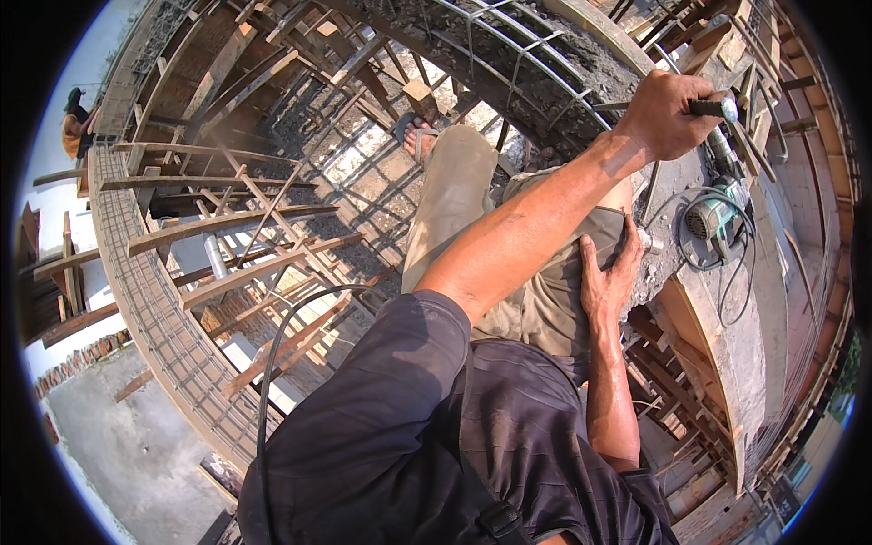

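My left arm reaches across my body to the upper right. My left hand (668, 113) is closed around the dark grip of a bar-shaped tool (716, 107). The grip ends in a pale, rounded tip; what kind of tool it is does not show. Lower down, my right hand (609, 286) rests on my trouser leg with thumb and fingers apart, holding nothing. A small round metallic end (649, 242) shows beside its fingers. Right of my hands, a teal corded power tool (716, 222) lies on the rough concrete, its cable looped around it.
A curved concrete beam with rebar (518, 68) runs across the top. Wooden props and planks (232, 227) stand over a lower level at left. A curved rebar cage (168, 336) follows the left side. Another person (74, 132) sits far left. A black cable (272, 363) passes my shoulder.
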The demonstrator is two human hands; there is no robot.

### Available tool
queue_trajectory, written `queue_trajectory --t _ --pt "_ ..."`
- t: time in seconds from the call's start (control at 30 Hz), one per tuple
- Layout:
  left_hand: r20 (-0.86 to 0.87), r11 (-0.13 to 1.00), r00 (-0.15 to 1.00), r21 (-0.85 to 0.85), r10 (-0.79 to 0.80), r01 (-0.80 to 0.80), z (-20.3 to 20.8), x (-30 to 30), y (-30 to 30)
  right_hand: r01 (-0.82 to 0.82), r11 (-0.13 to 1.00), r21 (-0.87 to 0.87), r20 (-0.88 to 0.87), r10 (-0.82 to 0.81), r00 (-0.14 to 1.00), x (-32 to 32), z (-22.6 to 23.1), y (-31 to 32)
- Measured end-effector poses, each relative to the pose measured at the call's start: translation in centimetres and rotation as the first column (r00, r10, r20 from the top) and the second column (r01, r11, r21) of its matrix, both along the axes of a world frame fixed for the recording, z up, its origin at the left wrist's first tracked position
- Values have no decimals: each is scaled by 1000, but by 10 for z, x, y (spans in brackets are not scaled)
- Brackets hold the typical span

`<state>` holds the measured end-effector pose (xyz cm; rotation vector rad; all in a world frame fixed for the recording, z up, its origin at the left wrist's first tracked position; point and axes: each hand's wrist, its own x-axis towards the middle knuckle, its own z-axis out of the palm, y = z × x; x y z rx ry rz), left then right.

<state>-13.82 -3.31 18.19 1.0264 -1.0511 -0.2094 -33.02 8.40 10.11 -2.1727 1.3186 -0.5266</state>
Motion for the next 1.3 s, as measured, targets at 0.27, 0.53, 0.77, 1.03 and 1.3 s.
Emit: queue_trajectory --t 0.27,0.53,0.77,1.03,1.3 --pt "8 1000 1000 -6 6 -6 1 1 3 2 1000 0 -7 -2 1000 0 -2 1" --pt "-47 998 998 -50 -52 50 6 -5 4 81 933 352 266 -182 947 -9 12 -11" --pt "-72 998 996 1 -58 59 3 -2 3 -664 681 309 797 195 572 4 183 15" --pt "-133 991 985 60 -111 120 5 -4 2 -990 -62 -125 962 235 -136 26 238 47" --pt "-97 994 992 72 -78 85 10 7 13 -991 127 45 941 -337 0 35 207 13"
